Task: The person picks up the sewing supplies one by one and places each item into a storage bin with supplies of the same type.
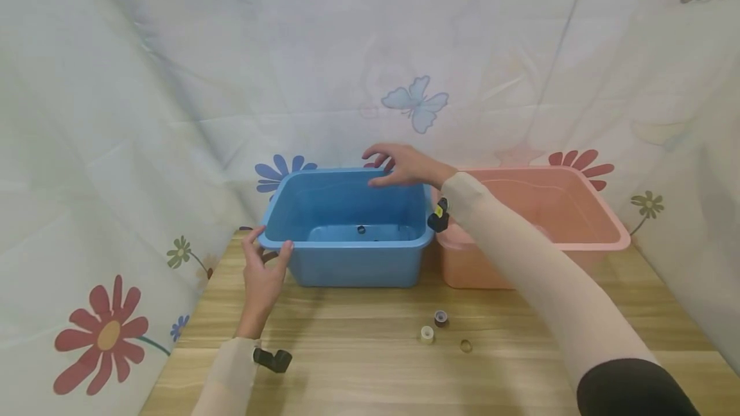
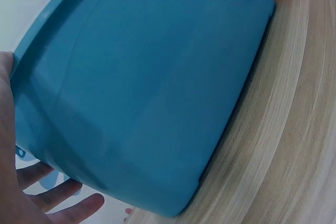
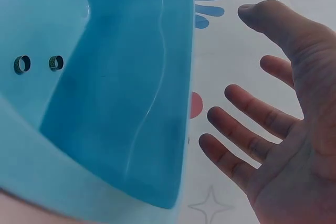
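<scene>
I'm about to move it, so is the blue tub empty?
No, the blue tub isn't empty: the right wrist view shows two rings on its floor.

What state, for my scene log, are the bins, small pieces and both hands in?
Blue bin, upright, uncovered
Pink bin, upright, uncovered
Two dark rings, apart on the blue bin's floor
White piece, on the table, hole showing
Dark piece, on the table beside the white piece
Thin ring, on the table, apart
Left hand, gripping the blue bin's rim
Right hand, fingers spread, holding nothing
</scene>
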The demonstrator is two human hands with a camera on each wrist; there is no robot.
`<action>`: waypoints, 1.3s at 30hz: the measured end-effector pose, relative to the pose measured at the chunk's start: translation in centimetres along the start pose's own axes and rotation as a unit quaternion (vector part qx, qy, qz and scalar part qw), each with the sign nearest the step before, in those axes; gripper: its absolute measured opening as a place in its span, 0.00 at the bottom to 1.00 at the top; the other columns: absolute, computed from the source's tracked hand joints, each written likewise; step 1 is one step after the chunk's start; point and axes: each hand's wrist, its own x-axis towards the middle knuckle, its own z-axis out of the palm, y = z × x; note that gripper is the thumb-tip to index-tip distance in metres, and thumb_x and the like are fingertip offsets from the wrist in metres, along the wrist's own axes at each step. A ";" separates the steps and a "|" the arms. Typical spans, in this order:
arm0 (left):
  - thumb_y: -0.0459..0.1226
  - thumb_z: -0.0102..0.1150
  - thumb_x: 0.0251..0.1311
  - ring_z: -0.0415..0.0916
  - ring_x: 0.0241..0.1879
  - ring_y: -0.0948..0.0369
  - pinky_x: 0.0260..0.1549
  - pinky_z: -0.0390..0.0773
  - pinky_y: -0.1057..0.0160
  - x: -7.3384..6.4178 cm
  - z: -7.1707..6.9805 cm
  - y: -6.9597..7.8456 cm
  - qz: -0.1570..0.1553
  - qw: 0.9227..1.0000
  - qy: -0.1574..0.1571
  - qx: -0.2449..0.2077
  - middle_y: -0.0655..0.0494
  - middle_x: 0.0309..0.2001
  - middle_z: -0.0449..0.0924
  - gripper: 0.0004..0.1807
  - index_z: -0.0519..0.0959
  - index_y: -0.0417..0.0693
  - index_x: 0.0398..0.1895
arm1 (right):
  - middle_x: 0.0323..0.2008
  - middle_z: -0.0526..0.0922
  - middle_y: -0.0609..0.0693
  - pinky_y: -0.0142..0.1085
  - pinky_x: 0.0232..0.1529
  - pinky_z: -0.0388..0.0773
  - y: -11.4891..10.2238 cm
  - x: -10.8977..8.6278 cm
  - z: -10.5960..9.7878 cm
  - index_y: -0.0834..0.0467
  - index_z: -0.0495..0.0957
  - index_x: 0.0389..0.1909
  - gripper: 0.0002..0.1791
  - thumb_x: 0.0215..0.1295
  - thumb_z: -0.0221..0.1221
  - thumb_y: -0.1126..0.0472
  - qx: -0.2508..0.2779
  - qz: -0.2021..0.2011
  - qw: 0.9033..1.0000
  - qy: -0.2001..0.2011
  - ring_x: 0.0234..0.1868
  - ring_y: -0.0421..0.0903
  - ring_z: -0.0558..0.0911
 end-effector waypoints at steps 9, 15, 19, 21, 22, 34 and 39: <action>0.53 0.63 0.69 0.76 0.57 0.46 0.40 0.76 0.70 0.1 0.0 -0.1 0.001 1.000 0.005 -0.001 0.45 0.68 0.67 0.40 0.53 0.65 0.77 | 0.64 0.77 0.52 0.48 0.54 0.81 -0.6 -1.5 -0.9 0.45 0.67 0.72 0.39 0.61 0.71 0.46 -0.004 -0.006 1.000 -0.007 0.62 0.53 0.78; 0.52 0.63 0.69 0.76 0.58 0.47 0.40 0.76 0.70 0.1 0.0 -0.2 -0.003 1.000 0.003 -0.002 0.46 0.70 0.66 0.40 0.52 0.65 0.78 | 0.66 0.76 0.50 0.49 0.55 0.81 -0.6 -2.6 -1.3 0.43 0.66 0.73 0.41 0.60 0.72 0.44 0.004 -0.008 1.000 -0.009 0.63 0.52 0.77; 0.50 0.62 0.70 0.75 0.59 0.45 0.40 0.75 0.71 -0.1 -0.1 0.6 -0.013 1.000 -0.003 -0.008 0.44 0.72 0.65 0.41 0.51 0.61 0.78 | 0.68 0.74 0.50 0.50 0.56 0.80 -0.6 -3.4 -1.5 0.43 0.65 0.73 0.42 0.60 0.72 0.43 0.001 -0.008 1.000 -0.012 0.64 0.52 0.77; 0.49 0.62 0.70 0.74 0.59 0.44 0.40 0.75 0.72 -0.4 -0.2 1.6 -0.014 1.000 -0.006 -0.009 0.41 0.72 0.65 0.41 0.51 0.56 0.78 | 0.69 0.74 0.51 0.50 0.58 0.79 -0.7 -3.7 -1.6 0.43 0.64 0.74 0.43 0.60 0.72 0.43 -0.003 -0.008 1.000 -0.013 0.65 0.52 0.76; 0.48 0.62 0.71 0.74 0.59 0.43 0.40 0.75 0.72 -0.6 -0.3 2.1 -0.014 1.000 -0.007 -0.009 0.40 0.71 0.65 0.41 0.51 0.54 0.78 | 0.69 0.73 0.50 0.50 0.58 0.79 -0.7 -3.9 -1.6 0.42 0.64 0.74 0.43 0.60 0.72 0.43 -0.006 -0.007 1.000 -0.014 0.65 0.52 0.76; 0.46 0.60 0.72 0.73 0.60 0.40 0.40 0.75 0.72 -1.3 -0.5 4.0 -0.012 1.000 -0.011 -0.010 0.35 0.72 0.64 0.40 0.50 0.50 0.79 | 0.74 0.68 0.47 0.55 0.63 0.74 -0.6 -5.6 -1.7 0.43 0.60 0.77 0.48 0.59 0.72 0.42 -0.026 -0.013 1.000 -0.010 0.70 0.51 0.72; 0.46 0.60 0.71 0.73 0.59 0.40 0.41 0.75 0.71 -1.4 -0.5 4.2 -0.011 1.000 -0.010 -0.007 0.35 0.71 0.64 0.40 0.51 0.48 0.78 | 0.75 0.66 0.46 0.58 0.64 0.72 -0.4 -5.9 -1.6 0.42 0.60 0.77 0.47 0.60 0.71 0.42 -0.032 -0.019 0.999 -0.009 0.71 0.52 0.69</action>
